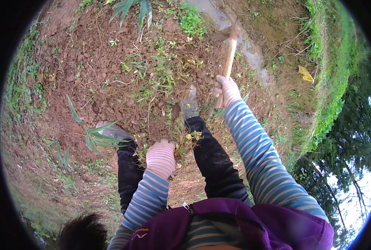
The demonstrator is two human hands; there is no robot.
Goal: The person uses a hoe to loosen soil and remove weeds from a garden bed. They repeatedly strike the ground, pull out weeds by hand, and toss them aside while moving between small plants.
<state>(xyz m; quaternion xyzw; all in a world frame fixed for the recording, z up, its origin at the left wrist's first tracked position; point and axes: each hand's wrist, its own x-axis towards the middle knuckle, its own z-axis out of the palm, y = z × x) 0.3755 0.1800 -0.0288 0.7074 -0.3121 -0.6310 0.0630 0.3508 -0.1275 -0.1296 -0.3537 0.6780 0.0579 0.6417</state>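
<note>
My right hand (226, 91), in a striped glove, grips the lower part of a short wooden-handled hoe (230, 57). The hoe's soil-coloured blade points left at the top of the handle, above the ground or against it; I cannot tell which. Low between my legs is my left hand (162, 156), gloved too, its back towards me. Uprooted-looking weeds with yellowish leaves (193, 136) lie or hang just right of it. Its fingertips are mostly hidden, so a hold on the stems is not certain.
My muddy boots stand on loose reddish soil (88, 81) with scattered weeds (160, 72). Long-leaved green plants (102, 136) grow by the left boot and at the top. A narrow wet channel (254, 57) runs past the hoe, with a grassy bank (338, 93) further right.
</note>
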